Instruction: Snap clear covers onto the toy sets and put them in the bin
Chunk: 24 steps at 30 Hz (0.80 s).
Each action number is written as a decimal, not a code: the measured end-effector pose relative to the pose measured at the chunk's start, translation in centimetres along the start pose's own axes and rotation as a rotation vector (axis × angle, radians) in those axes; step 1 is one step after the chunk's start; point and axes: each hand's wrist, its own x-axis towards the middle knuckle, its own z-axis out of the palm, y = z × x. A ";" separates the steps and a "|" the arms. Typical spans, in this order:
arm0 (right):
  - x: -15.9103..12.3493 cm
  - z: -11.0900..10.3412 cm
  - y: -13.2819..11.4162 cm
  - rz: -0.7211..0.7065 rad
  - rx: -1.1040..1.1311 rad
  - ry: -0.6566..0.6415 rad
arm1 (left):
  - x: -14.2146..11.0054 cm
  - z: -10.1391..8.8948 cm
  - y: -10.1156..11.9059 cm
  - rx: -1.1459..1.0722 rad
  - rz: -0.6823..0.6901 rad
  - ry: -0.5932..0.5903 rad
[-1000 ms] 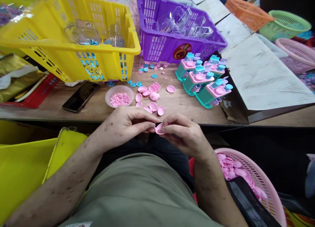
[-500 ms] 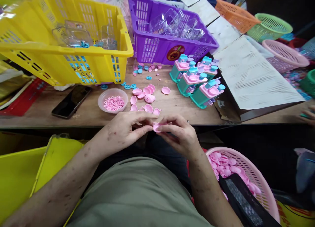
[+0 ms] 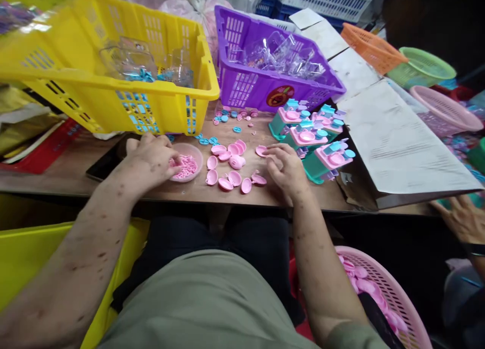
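Note:
My left hand (image 3: 151,157) reaches over the rim of a translucent bowl (image 3: 197,156) on the table. Its fingertips are pinched together among small thin pink plastic pieces (image 3: 186,167); a bit of pink shows at the fingertips. My right hand (image 3: 285,166) has its fingertips at the edge of a pink oval plastic shell (image 3: 261,150) lying on the wood. Between the hands lie several more pink oval shells, some paired like opened halves, and one rounded pink piece (image 3: 237,161). A shell with a small pink bit attached (image 3: 258,179) lies near the front edge.
Teal-and-pink toy stands (image 3: 328,159) sit on the right beside a cardboard box (image 3: 409,137). A yellow crate (image 3: 151,89) and a purple crate (image 3: 242,81) stand behind. A phone (image 3: 104,159) lies left. Below right is a pink basket (image 3: 394,283). Another person's hand (image 3: 462,217) shows far right.
My hands have parted from the pink shell they held together, and it is no longer in them. The left has moved to the bowl, the right forward to the lone shell.

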 end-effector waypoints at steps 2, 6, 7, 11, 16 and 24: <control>1.7 0.7 1.6 0.046 -0.048 -0.067 | 0.0 -0.3 1.1 0.082 -0.081 -0.027; 2.5 1.2 2.9 0.097 -0.071 -0.105 | 0.0 -1.1 1.8 0.097 -0.029 -0.032; 2.2 1.0 2.7 0.113 -0.073 -0.059 | -0.1 -1.3 1.6 0.075 -0.014 -0.013; -0.2 -0.3 -0.5 0.247 0.089 0.156 | -0.8 -2.2 1.2 -0.240 0.002 0.076; -2.9 -0.7 -7.4 0.168 0.553 0.006 | -2.1 -3.2 4.1 -0.720 0.013 0.258; -3.1 0.3 -12.5 -0.048 0.681 -0.062 | -3.0 -2.5 9.3 -1.167 0.115 0.216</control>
